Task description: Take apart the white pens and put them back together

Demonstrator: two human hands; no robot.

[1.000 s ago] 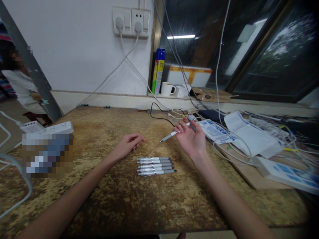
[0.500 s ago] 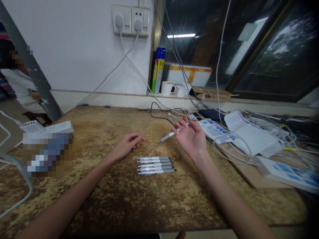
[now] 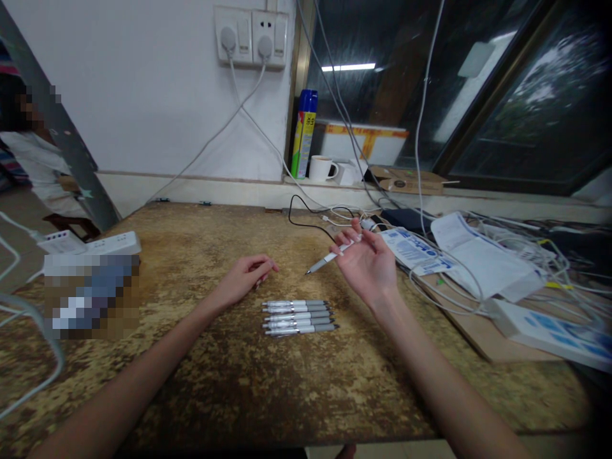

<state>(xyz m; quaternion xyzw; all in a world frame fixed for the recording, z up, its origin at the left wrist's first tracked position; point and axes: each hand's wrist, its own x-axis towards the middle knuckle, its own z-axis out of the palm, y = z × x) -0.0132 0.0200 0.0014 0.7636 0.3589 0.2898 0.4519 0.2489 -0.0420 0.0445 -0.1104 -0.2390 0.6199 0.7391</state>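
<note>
Several white and grey pens (image 3: 296,317) lie side by side on the worn wooden table (image 3: 215,395), their dark tips to the right. My right hand (image 3: 366,262), palm up, holds another white and grey pen (image 3: 321,262) between its fingers and thumb, the tip pointing down and left. Beyond the left end of the row, my left hand (image 3: 247,277) rests on the table. Its fingers are curled together, and whatever may be inside them is hidden.
Papers (image 3: 478,255), tangled cables and a white and blue box (image 3: 549,335) cover the right side. A power strip (image 3: 117,243) sits at left. A mug (image 3: 321,168) and a spray can (image 3: 304,135) stand on the sill. A person (image 3: 38,159) is at far left.
</note>
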